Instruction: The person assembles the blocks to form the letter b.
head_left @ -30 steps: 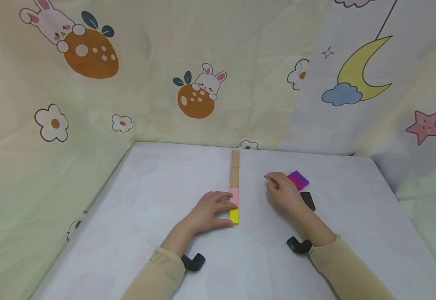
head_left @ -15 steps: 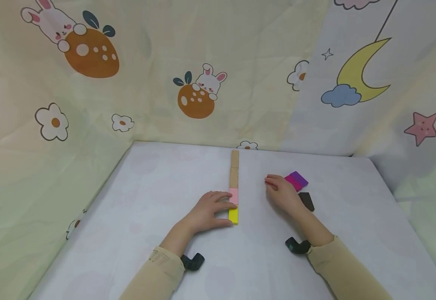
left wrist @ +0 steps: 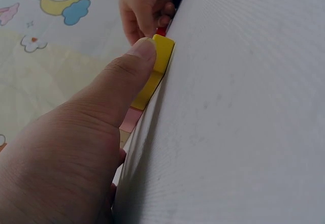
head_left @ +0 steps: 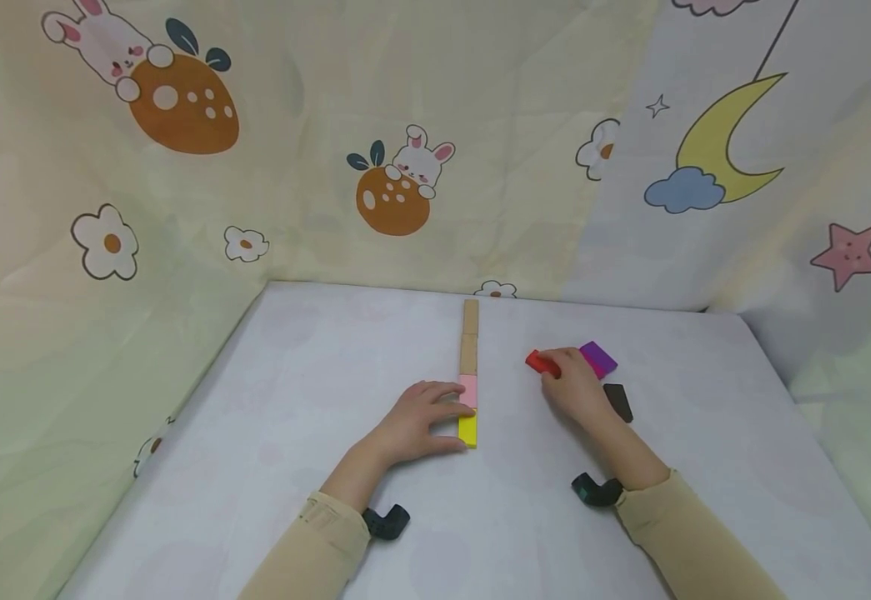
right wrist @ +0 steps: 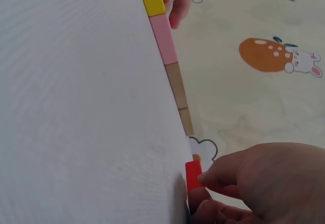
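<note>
In the head view, my left hand (head_left: 422, 421) rests beside a row of flat blocks, fingers spread. Its thumb touches the near end of the yellow block (head_left: 468, 432), and other fingertips lie at the yellow block and the pink block (head_left: 468, 390). Two plain wooden blocks (head_left: 468, 354) continue the row away from me. To the right of the row, my right hand (head_left: 572, 383) pinches a red block (head_left: 540, 362) between thumb and fingers. The right wrist view shows the red block (right wrist: 193, 174) close to the table surface, its lower part hidden by fingertips.
Behind the right hand lie a purple block (head_left: 602, 354) and a partly covered magenta block (head_left: 595, 367). A black block (head_left: 618, 402) sits by the right wrist. The white table (head_left: 435, 533) ends at a patterned cloth backdrop (head_left: 510, 200).
A red block has come into sight between my right thumb and fingers, and that hand has shifted slightly right. My left hand and the row stay in place.
</note>
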`<state>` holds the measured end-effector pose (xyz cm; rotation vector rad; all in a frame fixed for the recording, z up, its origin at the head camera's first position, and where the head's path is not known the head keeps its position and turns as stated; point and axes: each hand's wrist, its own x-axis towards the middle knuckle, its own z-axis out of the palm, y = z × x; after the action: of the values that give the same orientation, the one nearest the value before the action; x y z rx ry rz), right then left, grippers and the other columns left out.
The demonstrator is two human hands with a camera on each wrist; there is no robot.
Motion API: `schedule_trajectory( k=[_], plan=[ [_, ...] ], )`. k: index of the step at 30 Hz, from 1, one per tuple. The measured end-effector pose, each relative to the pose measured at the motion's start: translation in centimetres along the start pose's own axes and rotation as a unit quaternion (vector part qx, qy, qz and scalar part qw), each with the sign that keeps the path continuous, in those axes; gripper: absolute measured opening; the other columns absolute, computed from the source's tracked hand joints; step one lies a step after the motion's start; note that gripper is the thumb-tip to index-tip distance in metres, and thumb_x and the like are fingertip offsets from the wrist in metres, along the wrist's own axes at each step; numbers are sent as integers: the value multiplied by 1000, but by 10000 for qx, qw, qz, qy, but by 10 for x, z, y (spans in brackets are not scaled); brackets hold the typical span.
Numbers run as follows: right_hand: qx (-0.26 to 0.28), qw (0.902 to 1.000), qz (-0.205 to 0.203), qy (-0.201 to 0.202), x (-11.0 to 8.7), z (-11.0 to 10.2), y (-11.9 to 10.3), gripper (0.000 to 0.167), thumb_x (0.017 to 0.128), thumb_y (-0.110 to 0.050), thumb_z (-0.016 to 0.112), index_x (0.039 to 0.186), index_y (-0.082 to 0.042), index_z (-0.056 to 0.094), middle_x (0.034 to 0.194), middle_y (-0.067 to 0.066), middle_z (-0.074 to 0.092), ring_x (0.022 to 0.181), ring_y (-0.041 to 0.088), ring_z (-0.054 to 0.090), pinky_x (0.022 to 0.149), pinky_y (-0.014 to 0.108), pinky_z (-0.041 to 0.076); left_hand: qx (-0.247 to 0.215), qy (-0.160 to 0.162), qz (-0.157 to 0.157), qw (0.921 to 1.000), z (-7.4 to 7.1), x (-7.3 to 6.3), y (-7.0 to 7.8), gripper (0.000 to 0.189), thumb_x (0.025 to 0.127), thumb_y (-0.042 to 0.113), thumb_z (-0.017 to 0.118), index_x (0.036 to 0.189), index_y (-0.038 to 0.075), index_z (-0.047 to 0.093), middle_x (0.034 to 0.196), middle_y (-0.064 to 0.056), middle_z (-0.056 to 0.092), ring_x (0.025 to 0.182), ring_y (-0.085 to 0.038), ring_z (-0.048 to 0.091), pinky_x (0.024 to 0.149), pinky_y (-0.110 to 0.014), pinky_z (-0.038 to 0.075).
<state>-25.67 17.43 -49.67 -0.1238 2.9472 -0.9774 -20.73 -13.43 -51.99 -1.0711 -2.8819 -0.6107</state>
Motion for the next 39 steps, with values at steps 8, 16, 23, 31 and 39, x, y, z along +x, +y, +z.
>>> schedule_trajectory(
  k=[8,16,23,31,39],
  plan=[
    [-76,9998,128,-92,5,-2,3,52,94,-22,60,142,-5,49,137,22,48,116,38,52,97,56,51,-27,35,21,10000,0,0,0,53,84,61,68,134,43,58,151,9,44,140,-18,38,119,-45,28],
    [-253,9994,182,-131,6,-4,6,48,94,-24,62,137,-3,54,129,24,52,107,36,55,93,54,52,-3,8,-9,10000,1,0,0,53,84,61,68,133,44,58,152,10,43,140,-17,37,120,-44,27],
    [-263,9995,106,-104,6,-6,4,44,93,-22,61,133,-3,58,124,22,55,103,34,56,90,52,53,34,-98,-102,9999,-2,0,1,53,84,61,68,134,43,58,152,11,42,141,-16,37,122,-42,25],
    [-189,9998,-69,-14,9,-6,0,43,92,-23,63,131,-5,60,123,21,57,99,31,56,87,48,54,35,-77,-106,9999,-3,0,2,53,84,60,68,134,44,58,152,10,43,140,-17,38,121,-45,26],
    [-36,9999,-20,-99,16,-6,-8,43,94,-27,62,132,-7,59,128,19,55,106,32,55,91,50,53,-24,-145,-240,9996,0,1,2,54,84,61,68,134,46,57,152,12,41,141,-16,36,121,-44,25]
  ],
)
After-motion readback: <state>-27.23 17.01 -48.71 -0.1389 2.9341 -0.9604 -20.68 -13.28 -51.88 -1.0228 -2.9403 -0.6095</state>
